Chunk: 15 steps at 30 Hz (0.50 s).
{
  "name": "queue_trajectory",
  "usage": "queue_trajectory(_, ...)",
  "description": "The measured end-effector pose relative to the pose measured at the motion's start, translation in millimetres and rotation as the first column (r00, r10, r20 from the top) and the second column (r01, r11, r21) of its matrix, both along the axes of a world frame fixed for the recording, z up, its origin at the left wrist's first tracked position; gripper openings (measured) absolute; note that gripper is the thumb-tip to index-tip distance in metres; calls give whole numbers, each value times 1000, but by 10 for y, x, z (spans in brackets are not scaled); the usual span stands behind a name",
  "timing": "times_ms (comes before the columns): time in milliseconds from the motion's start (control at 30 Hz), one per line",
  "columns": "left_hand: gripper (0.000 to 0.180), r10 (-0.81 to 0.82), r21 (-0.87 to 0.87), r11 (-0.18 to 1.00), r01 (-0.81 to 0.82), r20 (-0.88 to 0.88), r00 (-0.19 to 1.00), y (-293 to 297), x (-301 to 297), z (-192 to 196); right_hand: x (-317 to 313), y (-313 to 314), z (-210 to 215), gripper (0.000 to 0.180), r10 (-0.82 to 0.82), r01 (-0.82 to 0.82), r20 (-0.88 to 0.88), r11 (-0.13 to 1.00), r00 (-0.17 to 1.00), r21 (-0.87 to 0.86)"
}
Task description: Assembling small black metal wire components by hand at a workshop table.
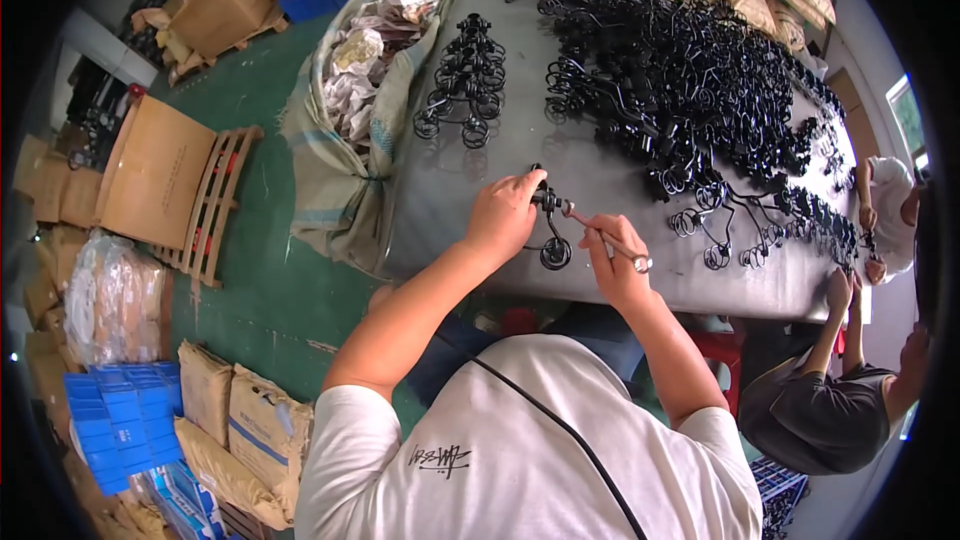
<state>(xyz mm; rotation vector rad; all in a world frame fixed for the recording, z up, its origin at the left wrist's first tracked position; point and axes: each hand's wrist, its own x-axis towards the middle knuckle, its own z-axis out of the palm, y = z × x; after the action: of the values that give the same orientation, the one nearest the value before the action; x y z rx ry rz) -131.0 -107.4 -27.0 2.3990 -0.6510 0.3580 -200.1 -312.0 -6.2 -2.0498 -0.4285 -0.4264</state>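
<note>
My left hand (505, 215) grips a black curled wire piece (552, 235) against the grey metal table (440, 190); its spiral end lies just below my fingers. My right hand (612, 258) holds a thin pen-like tool (605, 237) with a metal end, its tip touching the wire piece beside my left fingers. A stack of finished black wire pieces (465, 80) stands further up the table to the left. A large tangled heap of black wire parts (680, 80) covers the table's far right.
A big woven sack of crumpled wrappers (355, 90) leans against the table's left edge. Another person (830, 390) sits at the right. Cardboard boxes (150, 170), a wooden pallet (215, 205), paper bags (240, 430) and blue crates (120, 420) stand on the green floor.
</note>
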Motion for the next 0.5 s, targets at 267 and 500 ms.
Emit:
queue_trajectory(267, 44, 34, 18, 999, -35, 66, 997, -2, -31, 0, 206, 45, -1, 14, 166, -130, 171, 971, 971, -203)
queue_trajectory(500, 43, 18, 31, 999, -19, 36, 999, -50, 4, 19, 1153, -318, -95, 17, 330, 161, -679, 818, 655, 552)
